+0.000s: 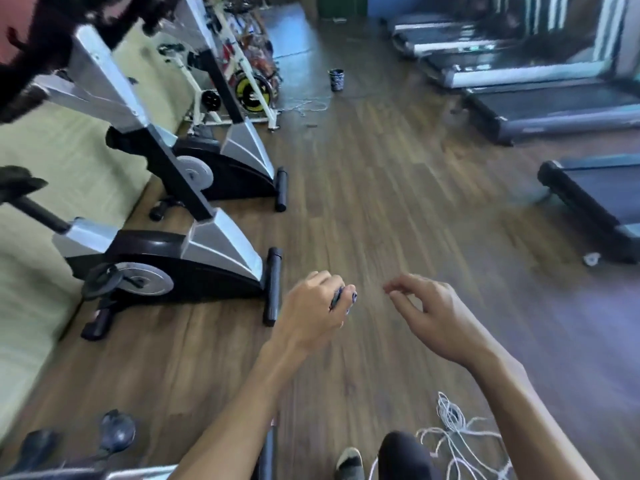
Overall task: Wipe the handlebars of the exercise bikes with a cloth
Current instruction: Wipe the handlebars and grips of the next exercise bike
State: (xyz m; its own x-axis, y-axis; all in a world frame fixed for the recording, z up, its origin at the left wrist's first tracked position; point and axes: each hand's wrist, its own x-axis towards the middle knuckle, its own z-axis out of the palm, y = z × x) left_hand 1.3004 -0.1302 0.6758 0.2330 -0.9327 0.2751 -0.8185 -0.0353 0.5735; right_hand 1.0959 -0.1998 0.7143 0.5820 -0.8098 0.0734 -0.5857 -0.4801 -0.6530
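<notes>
My left hand grips a small dark object; right hand hangs loosely curled, empty; rigid handlebars await, no cloth visible.

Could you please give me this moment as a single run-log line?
left hand: grips small dark object | right hand: fingers loosely curled, holding nothing | cloth: not visible | bike: untouched, on left | cord: on floor
</notes>
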